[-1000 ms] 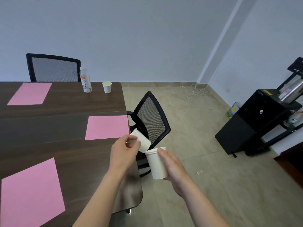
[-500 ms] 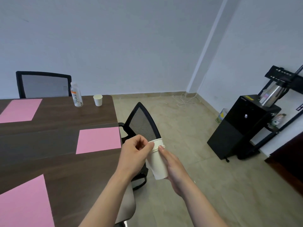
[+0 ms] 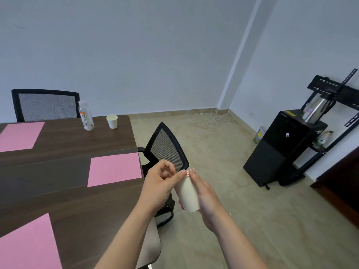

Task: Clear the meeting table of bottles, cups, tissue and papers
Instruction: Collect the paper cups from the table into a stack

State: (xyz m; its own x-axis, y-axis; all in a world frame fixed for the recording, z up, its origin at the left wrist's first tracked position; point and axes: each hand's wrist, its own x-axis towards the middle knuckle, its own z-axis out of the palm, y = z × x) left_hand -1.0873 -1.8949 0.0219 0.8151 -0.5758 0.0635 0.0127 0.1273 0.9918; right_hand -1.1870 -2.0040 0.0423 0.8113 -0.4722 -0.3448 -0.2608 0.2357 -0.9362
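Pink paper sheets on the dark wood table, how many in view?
3. One pink paper sheet far left, one at the right edge, one nearest, cropped by the frame. The dark wood table runs out of view leftward; more may be hidden.

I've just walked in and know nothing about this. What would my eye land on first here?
First, the two bare hands in the middle: the right grip holds nested paper cups beside the dark table, the left grip touching their rim with its thumb. Next, pink paper sheets glow on the tabletop; a bottle and a lone cup stand at its far corner.
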